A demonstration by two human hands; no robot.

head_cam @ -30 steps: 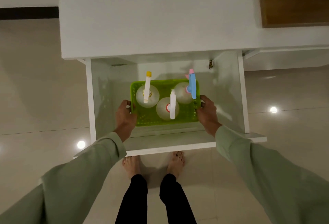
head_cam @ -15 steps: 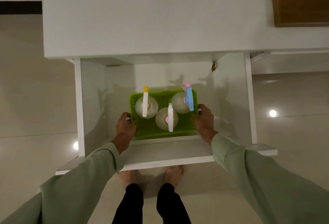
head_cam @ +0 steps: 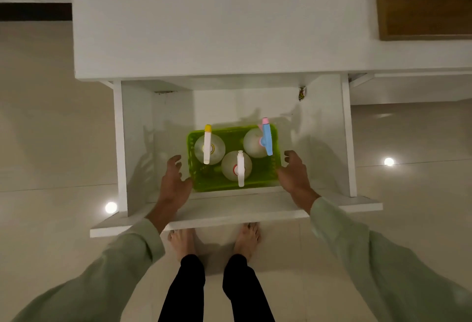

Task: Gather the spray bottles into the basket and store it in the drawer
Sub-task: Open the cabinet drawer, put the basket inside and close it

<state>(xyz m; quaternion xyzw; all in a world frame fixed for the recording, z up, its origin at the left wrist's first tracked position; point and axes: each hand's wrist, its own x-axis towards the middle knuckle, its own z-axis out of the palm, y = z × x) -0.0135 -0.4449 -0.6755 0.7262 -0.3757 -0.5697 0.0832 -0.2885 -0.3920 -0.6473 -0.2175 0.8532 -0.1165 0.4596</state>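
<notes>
A green plastic basket rests on the floor of the open white drawer. Three clear spray bottles stand in it: one with a white and yellow nozzle at the left, one with a white nozzle in the middle front, one with a blue and pink nozzle at the right. My left hand hovers just off the basket's left side, fingers spread. Beside the basket's right wall, my right hand is also spread, holding nothing.
The drawer sticks out from a white cabinet toward me. Its front panel is just above my bare feet. A small wrapper sits at the drawer's back right corner. Glossy tiled floor lies on both sides.
The basket has gone down onto the drawer floor. Both hands have let go of its sides and opened, drawing slightly away from it.
</notes>
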